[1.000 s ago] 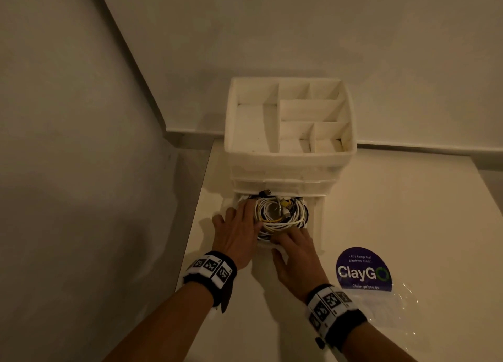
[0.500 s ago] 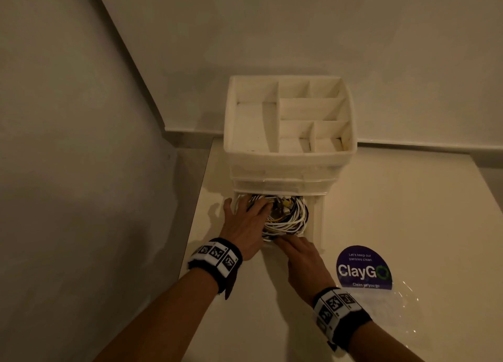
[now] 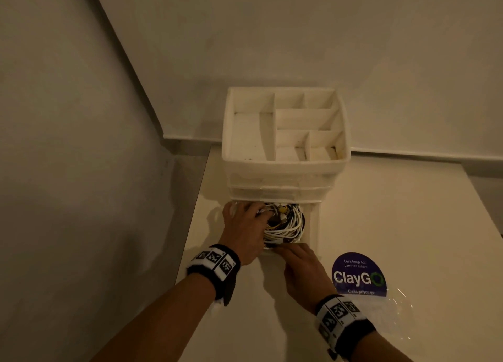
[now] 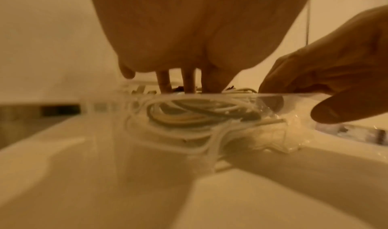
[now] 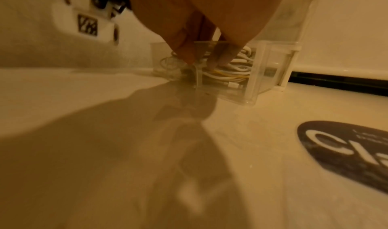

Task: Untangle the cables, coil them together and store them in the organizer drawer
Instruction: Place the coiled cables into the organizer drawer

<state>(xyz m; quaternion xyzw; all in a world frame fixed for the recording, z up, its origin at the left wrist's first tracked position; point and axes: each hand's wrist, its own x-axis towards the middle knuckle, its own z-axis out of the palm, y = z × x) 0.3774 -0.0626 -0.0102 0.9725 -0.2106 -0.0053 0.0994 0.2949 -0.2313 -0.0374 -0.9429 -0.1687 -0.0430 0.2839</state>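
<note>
Looking down from the head: pressing the left hand (image 3: 246,227) flat on the cables (image 3: 287,223) inside the drawer (image 3: 313,225) of the organizer (image 3: 284,168), reaching farther in than a second ago; resting the right hand (image 3: 300,267) on the drawer's front wall, fingers now pulled back off the coil. Peeking from the left wrist: poking straight fingers (image 4: 190,81) into the coil. Peeking from the right wrist: holding the clear front wall with straight fingertips (image 5: 189,53), beside the sticker (image 5: 344,151).

- Round purple sticker (image 3: 358,274) on the bench (image 3: 408,212): "Let's keep our pantries clean", "ClayGo", "Clean as you go".
- Wristband marker patterns: not readable.
</note>
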